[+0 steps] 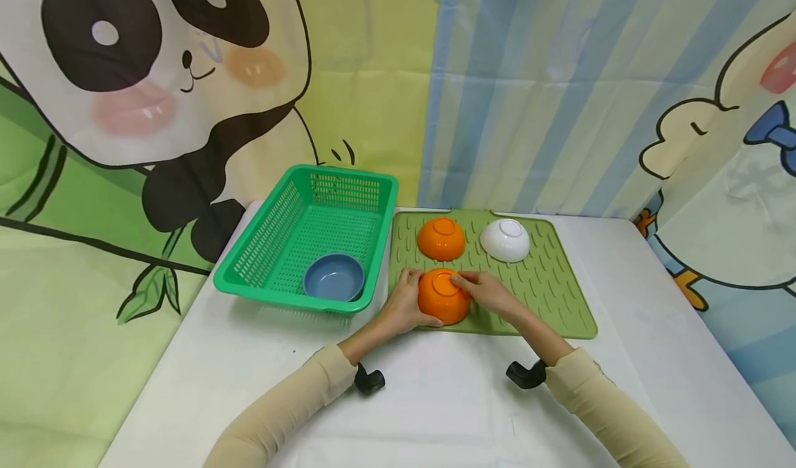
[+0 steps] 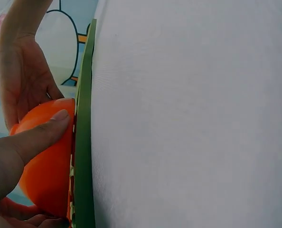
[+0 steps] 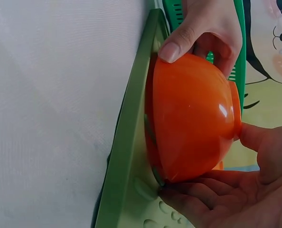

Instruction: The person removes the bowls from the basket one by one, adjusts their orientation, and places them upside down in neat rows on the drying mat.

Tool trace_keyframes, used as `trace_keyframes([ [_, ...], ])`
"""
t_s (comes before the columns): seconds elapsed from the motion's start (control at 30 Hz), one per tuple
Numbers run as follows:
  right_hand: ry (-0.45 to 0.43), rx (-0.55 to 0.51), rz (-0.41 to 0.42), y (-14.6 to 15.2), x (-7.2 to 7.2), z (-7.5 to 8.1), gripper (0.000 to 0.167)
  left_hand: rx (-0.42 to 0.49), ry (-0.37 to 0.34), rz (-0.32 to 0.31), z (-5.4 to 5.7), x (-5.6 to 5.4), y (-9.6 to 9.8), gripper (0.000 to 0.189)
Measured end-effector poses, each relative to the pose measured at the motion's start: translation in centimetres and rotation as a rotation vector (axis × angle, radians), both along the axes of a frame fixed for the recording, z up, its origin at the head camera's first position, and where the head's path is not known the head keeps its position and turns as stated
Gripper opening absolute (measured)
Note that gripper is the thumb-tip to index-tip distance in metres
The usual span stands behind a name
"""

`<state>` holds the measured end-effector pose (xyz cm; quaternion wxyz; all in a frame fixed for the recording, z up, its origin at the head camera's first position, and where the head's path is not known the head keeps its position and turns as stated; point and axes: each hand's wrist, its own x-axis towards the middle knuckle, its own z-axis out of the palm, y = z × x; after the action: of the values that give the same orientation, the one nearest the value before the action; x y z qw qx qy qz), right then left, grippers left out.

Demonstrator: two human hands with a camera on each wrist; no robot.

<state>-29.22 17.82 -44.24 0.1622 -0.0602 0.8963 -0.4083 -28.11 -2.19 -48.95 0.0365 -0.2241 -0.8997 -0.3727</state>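
An orange bowl [image 1: 444,302] lies upside down at the front of the green drying mat [image 1: 535,295]. My left hand [image 1: 407,303] grips its left side, with the thumb [image 2: 43,135] on the near wall and the fingers round behind. On the right side my right hand [image 1: 488,290] holds the same bowl, its thumb at the foot ring and its fingers [image 3: 198,192] along the wall near the rim. Behind it a second orange bowl [image 1: 441,240] and a white bowl [image 1: 505,240] stand upside down on the mat.
A green plastic basket [image 1: 249,285] stands left of the mat. Inside it, near the front right corner, a blue bowl [image 1: 334,277] sits mouth up. The white table [image 1: 398,399] reaches back to a printed cloth backdrop [image 1: 528,95].
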Motion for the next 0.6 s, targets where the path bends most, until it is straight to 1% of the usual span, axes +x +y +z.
trace_keyframes([
  [0.23,-0.030,-0.004,-0.019,0.12,0.04,-0.28,0.067,0.008,0.016,-0.015,-0.39,-0.23,0.11,0.097],
  [0.47,-0.046,-0.012,-0.041,0.15,0.12,-0.30,0.067,-0.003,-0.008,-0.021,-0.36,-0.44,0.24,0.096],
  [0.6,-0.035,-0.001,-0.040,0.13,0.09,-0.36,0.066,-0.010,-0.018,-0.018,-0.31,-0.41,0.25,0.096],
])
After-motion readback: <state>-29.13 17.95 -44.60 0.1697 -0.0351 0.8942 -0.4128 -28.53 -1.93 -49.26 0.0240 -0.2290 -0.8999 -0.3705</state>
